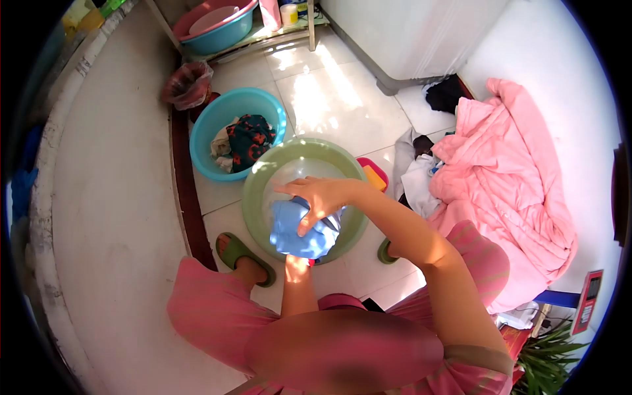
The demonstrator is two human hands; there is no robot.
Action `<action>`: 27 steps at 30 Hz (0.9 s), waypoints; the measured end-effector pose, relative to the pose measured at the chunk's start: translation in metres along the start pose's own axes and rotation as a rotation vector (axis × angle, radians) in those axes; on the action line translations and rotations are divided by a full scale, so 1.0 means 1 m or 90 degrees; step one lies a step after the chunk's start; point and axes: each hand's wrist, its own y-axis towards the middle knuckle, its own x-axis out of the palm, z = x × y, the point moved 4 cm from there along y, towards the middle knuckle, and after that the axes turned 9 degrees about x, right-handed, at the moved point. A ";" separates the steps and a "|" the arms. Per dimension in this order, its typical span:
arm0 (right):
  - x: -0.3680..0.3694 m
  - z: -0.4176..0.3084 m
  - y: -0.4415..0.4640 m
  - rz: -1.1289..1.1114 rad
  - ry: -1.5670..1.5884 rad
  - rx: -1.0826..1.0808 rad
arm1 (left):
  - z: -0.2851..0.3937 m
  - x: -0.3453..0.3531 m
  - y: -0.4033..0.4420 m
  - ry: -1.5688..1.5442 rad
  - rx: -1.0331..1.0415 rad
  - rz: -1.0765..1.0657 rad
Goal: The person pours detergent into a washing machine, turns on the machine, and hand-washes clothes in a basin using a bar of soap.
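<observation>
- 2 bare hands work at 1 light-blue cloth (288,232), held over the near half of a green basin (254,204) on the tiled floor.
- Right hand (322,197): reaches across from the right, fingers spread wide with the thumb well away from them; the thumb lies against the cloth, and the hand is not closed around it.
- Left hand: covered by the cloth, only the forearm (299,289) and wrist showing below it; I cannot tell how far its fingers are spread or whether they grip.
- 2 green slippers, the left (245,261) and the right (387,251), flank the basin.
- Behind it to the left, 1 turquoise basin (199,146) contains a dark red-patterned garment (249,141) and pale cloth (221,146).
- Just right of the green basin, 1 red dish (382,172) bears a yellow block (373,178).
- Farther right, 1 pink quilted piece (507,184) is heaped beside white clothing (419,187).
</observation>
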 end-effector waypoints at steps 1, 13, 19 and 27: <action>0.005 -0.003 -0.001 -0.148 0.031 0.088 | 0.001 0.003 -0.003 -0.008 -0.001 0.000; -0.067 -0.048 -0.060 0.028 -0.213 0.146 | 0.039 -0.004 -0.016 0.116 0.120 -0.019; -0.074 -0.050 -0.060 0.357 0.273 0.108 | 0.005 -0.062 -0.039 -0.046 -0.102 0.716; 0.121 -0.055 -0.062 0.350 -0.155 -0.101 | 0.010 0.032 -0.048 -0.615 -0.335 0.222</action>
